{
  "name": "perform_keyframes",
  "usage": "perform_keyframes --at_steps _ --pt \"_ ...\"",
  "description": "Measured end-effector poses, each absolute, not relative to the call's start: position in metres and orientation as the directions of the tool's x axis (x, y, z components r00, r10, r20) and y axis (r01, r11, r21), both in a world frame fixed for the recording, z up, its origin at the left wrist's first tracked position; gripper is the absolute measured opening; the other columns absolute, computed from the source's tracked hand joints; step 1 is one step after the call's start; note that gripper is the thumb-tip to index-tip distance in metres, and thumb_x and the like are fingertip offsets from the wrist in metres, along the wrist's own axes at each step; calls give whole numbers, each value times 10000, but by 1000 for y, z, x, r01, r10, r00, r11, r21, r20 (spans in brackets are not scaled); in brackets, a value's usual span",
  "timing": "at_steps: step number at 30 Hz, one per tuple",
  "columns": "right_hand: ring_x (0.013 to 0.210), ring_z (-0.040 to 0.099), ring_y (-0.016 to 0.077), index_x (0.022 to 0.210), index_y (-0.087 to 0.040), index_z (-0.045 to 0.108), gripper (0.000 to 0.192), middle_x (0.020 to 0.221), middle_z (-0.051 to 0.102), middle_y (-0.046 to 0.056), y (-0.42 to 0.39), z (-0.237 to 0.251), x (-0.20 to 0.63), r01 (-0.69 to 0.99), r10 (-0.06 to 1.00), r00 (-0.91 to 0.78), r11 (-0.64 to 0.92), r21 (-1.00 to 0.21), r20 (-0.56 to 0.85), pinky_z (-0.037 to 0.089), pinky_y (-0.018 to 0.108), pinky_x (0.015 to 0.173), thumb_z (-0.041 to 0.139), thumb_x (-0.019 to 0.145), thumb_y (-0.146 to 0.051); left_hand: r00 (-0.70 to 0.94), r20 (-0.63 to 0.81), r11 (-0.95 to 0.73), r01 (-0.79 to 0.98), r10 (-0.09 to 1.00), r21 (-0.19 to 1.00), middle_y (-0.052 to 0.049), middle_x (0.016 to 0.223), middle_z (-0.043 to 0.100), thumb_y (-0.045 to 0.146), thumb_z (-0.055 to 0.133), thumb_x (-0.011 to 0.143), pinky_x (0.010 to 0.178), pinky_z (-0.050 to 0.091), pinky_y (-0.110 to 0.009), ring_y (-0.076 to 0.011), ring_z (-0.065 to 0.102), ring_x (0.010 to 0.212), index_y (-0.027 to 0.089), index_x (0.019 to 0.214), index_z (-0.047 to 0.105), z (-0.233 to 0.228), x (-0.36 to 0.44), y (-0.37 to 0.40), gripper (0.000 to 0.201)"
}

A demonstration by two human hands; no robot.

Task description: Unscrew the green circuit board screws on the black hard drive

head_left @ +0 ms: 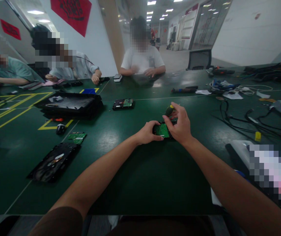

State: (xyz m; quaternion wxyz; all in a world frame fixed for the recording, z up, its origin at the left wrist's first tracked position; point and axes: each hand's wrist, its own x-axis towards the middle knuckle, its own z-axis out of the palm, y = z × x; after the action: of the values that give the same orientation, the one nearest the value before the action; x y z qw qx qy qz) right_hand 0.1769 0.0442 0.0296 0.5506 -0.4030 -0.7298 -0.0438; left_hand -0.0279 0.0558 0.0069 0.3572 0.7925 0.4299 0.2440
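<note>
A hard drive (162, 130) lies on the green table with its green circuit board facing up. My left hand (148, 132) grips the drive's left end between thumb and fingers. In my right hand (181, 126) is a screwdriver (170, 110) with a dark green and yellow handle, held above the drive's right end. The screwdriver's tip is hidden behind my fingers. Another hard drive (123, 104) rests farther back, slightly to the left. At the left lie a loose green circuit board (77, 137) and a black drive body (54, 163).
A black tray (69, 101) stands at the left, near a small black-and-white object (61, 128). Black cables (243, 123) spread over the right side. Tools (184, 89) lie farther back. Several people sit across the table, one a person in a white shirt (142, 60).
</note>
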Motion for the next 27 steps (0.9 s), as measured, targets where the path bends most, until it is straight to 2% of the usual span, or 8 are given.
perform_keyframes --at_steps 6,10,14,19,24,27 --pt "942 708 247 1570 -306 366 655 1322 602 117 43 31 177 614 547 -95 689 -384 832 657 484 845 609 963 -263 499 78 -368 515 863 774 -142 1342 592 479 908 652 1085 447 -527 -335 561 1220 182 1392 559 6 -27 56 870" --pt "896 704 239 1530 -313 419 625 1308 605 113 43 31 177 632 561 -74 666 -397 825 657 490 818 648 949 -293 510 83 -375 503 856 779 -145 1337 599 486 909 646 1084 444 -542 -343 562 1216 177 1392 565 7 -28 56 878" --pt "947 715 245 1556 -303 387 631 1334 607 122 45 30 178 621 567 -82 672 -403 820 646 488 878 610 967 -270 503 88 -375 505 860 777 -150 1329 598 489 901 657 1090 441 -547 -343 564 1208 168 1391 567 8 -28 55 867" --pt "922 709 228 1532 -298 412 617 1309 600 114 45 29 177 614 568 -66 671 -416 820 656 440 818 637 958 -284 508 92 -379 497 856 781 -140 1316 602 472 904 654 1095 434 -553 -336 569 1197 183 1399 561 7 -28 55 870" --pt "923 712 234 1543 -304 387 621 1336 595 121 44 29 177 621 571 -65 665 -415 819 641 482 880 616 967 -278 510 91 -378 494 855 783 -149 1322 596 485 901 657 1076 448 -548 -336 572 1189 173 1398 559 7 -28 55 874" --pt "915 707 242 1537 -305 390 624 1338 593 124 44 30 177 627 572 -54 657 -418 819 648 488 845 625 959 -291 511 85 -377 502 856 778 -146 1319 595 477 901 659 1069 456 -535 -331 572 1187 170 1401 554 7 -28 55 875"
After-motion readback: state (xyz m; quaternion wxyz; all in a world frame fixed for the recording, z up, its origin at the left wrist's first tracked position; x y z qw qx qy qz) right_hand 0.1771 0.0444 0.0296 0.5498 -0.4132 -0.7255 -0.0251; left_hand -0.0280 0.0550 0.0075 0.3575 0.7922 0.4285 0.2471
